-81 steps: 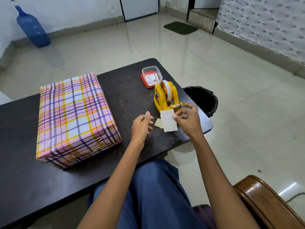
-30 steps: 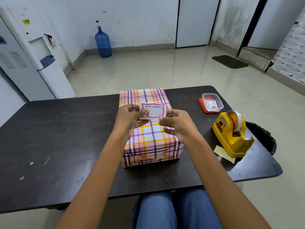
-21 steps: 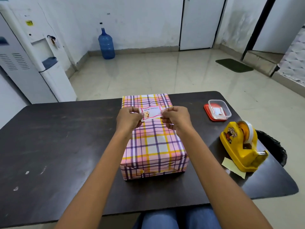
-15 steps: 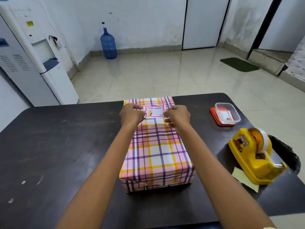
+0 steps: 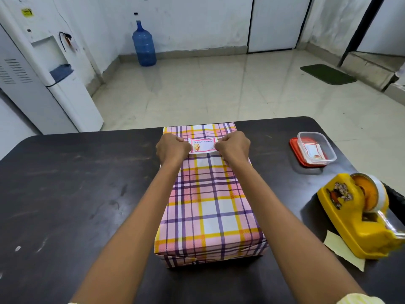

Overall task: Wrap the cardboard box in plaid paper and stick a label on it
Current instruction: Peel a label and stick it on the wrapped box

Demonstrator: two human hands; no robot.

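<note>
the label (image 5: 202, 146) is no longer by the tape dispenser (image 5: 359, 218) but at the far end of the plaid-wrapped box (image 5: 208, 200) on the table (image 5: 65, 194), with the left hand (image 5: 173, 148) and right hand (image 5: 233, 147) each pinching a short edge, seemingly to keep it taut and level for sticking.

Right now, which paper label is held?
The pink-bordered label on the plaid-wrapped box, pinched by left hand and right hand; the other label lies in the clear tub.

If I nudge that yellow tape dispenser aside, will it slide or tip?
Probably slides, not tips: the dispenser has a wide, low base. Its chunky body suggests weight. The paper scrap at its edge may drag along.
</note>
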